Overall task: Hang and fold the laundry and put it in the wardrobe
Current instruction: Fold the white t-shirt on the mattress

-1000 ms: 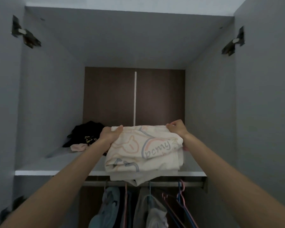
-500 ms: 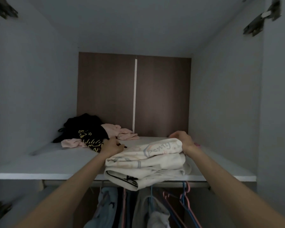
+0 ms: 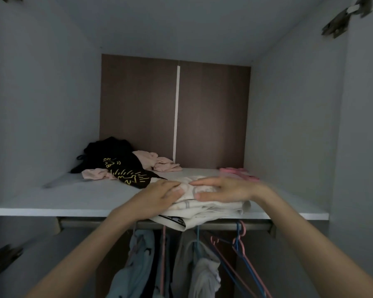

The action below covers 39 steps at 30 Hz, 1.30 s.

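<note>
A stack of folded cream clothes (image 3: 205,208) lies on the white upper shelf (image 3: 73,203) of the wardrobe, its front edge hanging a little over the shelf's lip. My left hand (image 3: 157,196) rests flat on the stack's left side, fingers straight. My right hand (image 3: 226,189) lies flat across the top, fingers pointing left. Neither hand grips the cloth.
A black garment with yellow print (image 3: 125,171) and pink clothes (image 3: 159,161) lie loose at the shelf's back left. Something pink (image 3: 239,172) lies at the back right. Below the shelf, a rail (image 3: 254,225) carries hung clothes (image 3: 140,261) and bare hangers (image 3: 239,252).
The stack went from held at the shelf's edge to lying on the shelf. Both hands let go of its far corners and now press flat on top. The camera moved closer.
</note>
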Motion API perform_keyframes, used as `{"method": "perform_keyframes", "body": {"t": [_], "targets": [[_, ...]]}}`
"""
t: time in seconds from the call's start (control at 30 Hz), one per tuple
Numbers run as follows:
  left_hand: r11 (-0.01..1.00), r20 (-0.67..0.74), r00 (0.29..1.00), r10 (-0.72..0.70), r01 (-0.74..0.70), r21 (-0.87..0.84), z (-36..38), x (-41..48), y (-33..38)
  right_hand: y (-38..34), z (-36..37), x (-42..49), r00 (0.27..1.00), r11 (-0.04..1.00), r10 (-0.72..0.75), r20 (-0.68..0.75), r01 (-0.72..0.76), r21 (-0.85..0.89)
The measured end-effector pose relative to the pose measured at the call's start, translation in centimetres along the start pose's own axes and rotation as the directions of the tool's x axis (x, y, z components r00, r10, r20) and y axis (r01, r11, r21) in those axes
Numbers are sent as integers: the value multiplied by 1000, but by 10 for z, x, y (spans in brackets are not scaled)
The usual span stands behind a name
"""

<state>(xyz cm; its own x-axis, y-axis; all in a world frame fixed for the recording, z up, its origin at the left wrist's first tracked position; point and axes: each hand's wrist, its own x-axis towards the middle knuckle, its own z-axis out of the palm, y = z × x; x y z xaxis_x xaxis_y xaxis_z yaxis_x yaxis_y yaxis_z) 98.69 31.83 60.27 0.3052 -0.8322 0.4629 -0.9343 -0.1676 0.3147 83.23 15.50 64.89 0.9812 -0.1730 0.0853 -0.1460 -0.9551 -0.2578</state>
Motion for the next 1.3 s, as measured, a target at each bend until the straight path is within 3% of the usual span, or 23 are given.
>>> {"method": "perform_keyframes", "body": {"t": [0.1, 0.2, 0.33, 0.47, 0.6, 0.83, 0.93, 1.1, 1.2, 1.3], "targets": [[998, 214, 976, 27, -38, 47, -6, -10, -11, 10, 7, -3, 998, 998, 3, 58, 1, -65], [993, 299, 954, -21, -15, 119, -11, -4, -10, 14, 11, 1, 999, 983, 27, 29, -21, -180], [965, 252, 966, -50, -18, 261, -10, 24, -7, 9, 15, -2, 988, 939, 130, -88, -151, -310], [890, 270, 956, -112, -25, 455, 0, 55, 3, 3, 25, -10, 930, 849, 228, -287, -334, -409], [840, 206, 977, -51, -69, 538, 19, 89, 14, 20, 26, -13, 877, 795, 288, -384, -443, -415], [830, 146, 982, -117, 16, 558, 65, 163, 18, 63, 15, -41, 872, 846, 179, -455, -373, -381], [897, 160, 978, -133, 50, 440, 79, 183, 31, 74, 12, -48, 869, 838, 192, -456, -387, -384], [995, 119, 992, -48, 37, 93, 90, 200, 35, 99, 2, -26, 850, 812, 347, -396, -484, -328], [966, 204, 979, -23, 75, -249, 89, 197, 35, 105, -2, -20, 825, 736, 412, -388, -552, -392], [948, 329, 942, 60, 50, -316, 92, 190, 49, 102, -8, -20, 792, 657, 484, -373, -610, -443]]}}
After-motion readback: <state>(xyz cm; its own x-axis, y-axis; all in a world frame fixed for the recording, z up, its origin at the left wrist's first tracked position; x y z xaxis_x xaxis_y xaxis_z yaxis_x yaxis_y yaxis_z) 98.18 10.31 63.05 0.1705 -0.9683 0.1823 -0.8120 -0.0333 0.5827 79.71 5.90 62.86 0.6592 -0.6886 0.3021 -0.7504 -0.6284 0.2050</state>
